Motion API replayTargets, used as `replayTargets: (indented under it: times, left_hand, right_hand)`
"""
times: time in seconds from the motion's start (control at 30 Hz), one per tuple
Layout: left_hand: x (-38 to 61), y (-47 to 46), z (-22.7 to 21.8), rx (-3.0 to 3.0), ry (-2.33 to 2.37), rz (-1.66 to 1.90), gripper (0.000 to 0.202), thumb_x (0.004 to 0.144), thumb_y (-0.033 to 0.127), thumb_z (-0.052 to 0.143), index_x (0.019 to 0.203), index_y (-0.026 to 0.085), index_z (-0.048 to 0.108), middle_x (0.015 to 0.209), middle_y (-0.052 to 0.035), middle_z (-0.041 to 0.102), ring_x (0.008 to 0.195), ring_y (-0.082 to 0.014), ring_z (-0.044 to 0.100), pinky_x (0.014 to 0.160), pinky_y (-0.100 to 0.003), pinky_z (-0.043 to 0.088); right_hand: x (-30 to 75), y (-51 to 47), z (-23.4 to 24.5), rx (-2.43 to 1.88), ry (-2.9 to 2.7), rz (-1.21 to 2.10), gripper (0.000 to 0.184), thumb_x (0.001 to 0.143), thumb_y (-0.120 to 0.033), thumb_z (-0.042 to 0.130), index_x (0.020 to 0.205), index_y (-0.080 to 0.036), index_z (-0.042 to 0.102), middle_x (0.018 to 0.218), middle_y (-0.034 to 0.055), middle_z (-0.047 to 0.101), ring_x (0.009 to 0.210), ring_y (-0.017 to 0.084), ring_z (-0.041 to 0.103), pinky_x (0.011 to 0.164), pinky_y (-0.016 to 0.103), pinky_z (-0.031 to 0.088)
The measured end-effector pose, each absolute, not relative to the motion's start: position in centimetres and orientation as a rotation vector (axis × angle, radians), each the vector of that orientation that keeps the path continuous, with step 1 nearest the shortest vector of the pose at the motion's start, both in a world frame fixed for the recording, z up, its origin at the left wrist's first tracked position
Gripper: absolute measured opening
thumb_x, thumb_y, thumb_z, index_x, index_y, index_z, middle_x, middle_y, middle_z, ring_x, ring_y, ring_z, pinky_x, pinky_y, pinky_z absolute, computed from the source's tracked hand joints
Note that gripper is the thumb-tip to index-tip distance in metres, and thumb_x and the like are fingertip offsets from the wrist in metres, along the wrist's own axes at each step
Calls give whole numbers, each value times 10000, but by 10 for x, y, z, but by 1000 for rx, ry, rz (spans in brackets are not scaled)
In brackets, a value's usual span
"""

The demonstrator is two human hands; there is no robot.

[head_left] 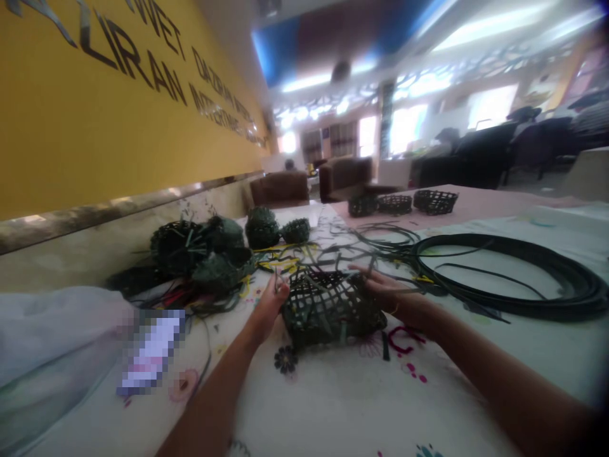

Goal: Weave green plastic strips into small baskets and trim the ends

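Note:
A small dark green woven basket [333, 308], half woven with loose strips sticking up, lies on the flowered tablecloth [342, 393] between my hands. My left hand [270, 303] is at the basket's left edge, fingers pinched on a thin strip that rises from the rim. My right hand [386, 287] rests against the basket's right side, fingers curled round its edge and the strips there.
Several finished dark baskets [209, 247] are heaped at the left by the wall. A large coil of dark strip [514, 270] lies at the right. Three open baskets [404, 203] stand farther back. A white cloth [52, 343] lies at the near left.

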State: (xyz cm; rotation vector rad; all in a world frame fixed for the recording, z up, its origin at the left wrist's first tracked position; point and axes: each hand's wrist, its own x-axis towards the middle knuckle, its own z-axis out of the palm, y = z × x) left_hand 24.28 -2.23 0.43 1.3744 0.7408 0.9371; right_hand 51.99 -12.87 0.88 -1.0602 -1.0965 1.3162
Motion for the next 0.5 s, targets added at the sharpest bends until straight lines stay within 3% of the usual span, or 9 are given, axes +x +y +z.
replayTargets:
  times: [0.13, 0.27, 0.37, 0.5]
  left_hand:
    - [248, -28, 7, 1328, 732, 885, 860, 694, 431, 820, 1440, 261, 430, 1461, -110, 515, 1328, -294, 491, 1099, -393, 389]
    - [248, -27, 10, 1279, 811, 840, 540, 718, 249, 699, 1250, 212, 610, 1245, -63, 661, 1026, -208, 642, 864, -297, 505]
    - [246, -25, 10, 1315, 898, 841, 472, 664, 170, 625, 1134, 198, 665, 1074, -29, 698, 806, -144, 628, 658, -225, 477]
    - [243, -22, 10, 1375, 930, 829, 474, 637, 154, 624, 1106, 190, 685, 1039, -33, 709, 774, -136, 623, 634, -218, 473]
  right_hand:
    - [518, -131, 13, -998, -1117, 1351, 543, 770, -426, 750, 1262, -237, 619, 1099, 59, 688, 920, 210, 632, 761, 290, 485]
    - [515, -130, 12, -1062, -1094, 1261, 483, 763, -383, 740, 1211, -228, 642, 974, 28, 687, 810, 172, 603, 672, 257, 454]
    - [515, -129, 10, -1076, -1073, 1255, 489, 740, -367, 738, 1200, -229, 648, 936, 23, 685, 780, 170, 598, 651, 260, 453]
    - [518, -127, 6, -1094, -1037, 1256, 518, 736, -353, 728, 1232, -234, 636, 936, 22, 686, 756, 171, 597, 628, 265, 449]
